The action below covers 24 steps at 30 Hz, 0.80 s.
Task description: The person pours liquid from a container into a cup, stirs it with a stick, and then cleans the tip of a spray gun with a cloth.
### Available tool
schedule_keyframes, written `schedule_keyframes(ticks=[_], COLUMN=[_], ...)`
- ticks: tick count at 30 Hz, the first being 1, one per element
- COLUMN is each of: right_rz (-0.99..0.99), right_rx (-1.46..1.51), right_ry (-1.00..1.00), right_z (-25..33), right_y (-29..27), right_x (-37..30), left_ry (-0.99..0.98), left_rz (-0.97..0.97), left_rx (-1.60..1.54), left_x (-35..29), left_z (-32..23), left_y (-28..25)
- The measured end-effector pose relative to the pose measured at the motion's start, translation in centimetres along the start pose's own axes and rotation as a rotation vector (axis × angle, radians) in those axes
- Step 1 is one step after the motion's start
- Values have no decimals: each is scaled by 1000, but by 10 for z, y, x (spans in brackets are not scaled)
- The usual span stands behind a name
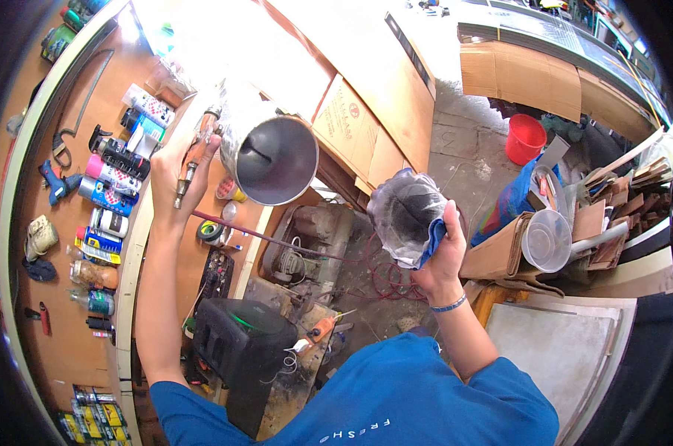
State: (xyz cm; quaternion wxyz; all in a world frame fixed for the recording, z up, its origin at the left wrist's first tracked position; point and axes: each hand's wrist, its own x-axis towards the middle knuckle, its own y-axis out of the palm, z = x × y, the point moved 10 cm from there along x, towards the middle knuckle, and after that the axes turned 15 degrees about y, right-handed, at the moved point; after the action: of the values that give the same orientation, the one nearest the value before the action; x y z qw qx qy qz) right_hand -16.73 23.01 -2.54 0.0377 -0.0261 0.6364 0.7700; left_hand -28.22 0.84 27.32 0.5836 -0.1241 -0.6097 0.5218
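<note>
My left hand (pixel 179 169) is closed around the orange-brown handle of a spray gun (pixel 195 152), raised at the left. Its metal cup (pixel 277 160) is tilted with the open mouth toward me; the grey inside has a dark streak. The gun's upper end is partly lost in glare. My right hand (pixel 442 253) grips a crumpled, stained cloth-like piece (pixel 405 212), hollow in shape, white and dark grey with a blue edge. Its exact kind I cannot make out. The two held things are apart from each other.
Shelves at left carry several spray cans (pixel 113 178), a hacksaw (pixel 65 141) and bottles. Below stand a black speaker-like box (pixel 240 342) and a machine (pixel 303 249). A red hose (pixel 384 275) coils on the floor. Cardboard (pixel 373 89), a red bucket (pixel 526 139) and wood offcuts (pixel 633 208) lie beyond.
</note>
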Motion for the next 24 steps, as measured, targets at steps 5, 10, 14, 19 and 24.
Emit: schedule_keyframes(ticks=[5, 10, 14, 19, 24], right_rz=[132, 139, 241, 172, 252], right_rx=[-60, -960, -1332, -1721, -1847], right_ry=[-82, -588, -911, -1285, -1449], right_z=[1, 11, -20, -31, -34], right_y=[37, 117, 180, 225, 239], right_x=[-16, -29, -17, -22, -26], left_ry=[-64, 1, 63, 51, -13], left_rz=[71, 82, 130, 125, 188], left_rx=[-6, 26, 59, 66, 163], left_x=[-2, -3, 7, 24, 22], left_z=[1, -12, -21, -32, -27], left_y=[-1, -5, -3, -34, -66])
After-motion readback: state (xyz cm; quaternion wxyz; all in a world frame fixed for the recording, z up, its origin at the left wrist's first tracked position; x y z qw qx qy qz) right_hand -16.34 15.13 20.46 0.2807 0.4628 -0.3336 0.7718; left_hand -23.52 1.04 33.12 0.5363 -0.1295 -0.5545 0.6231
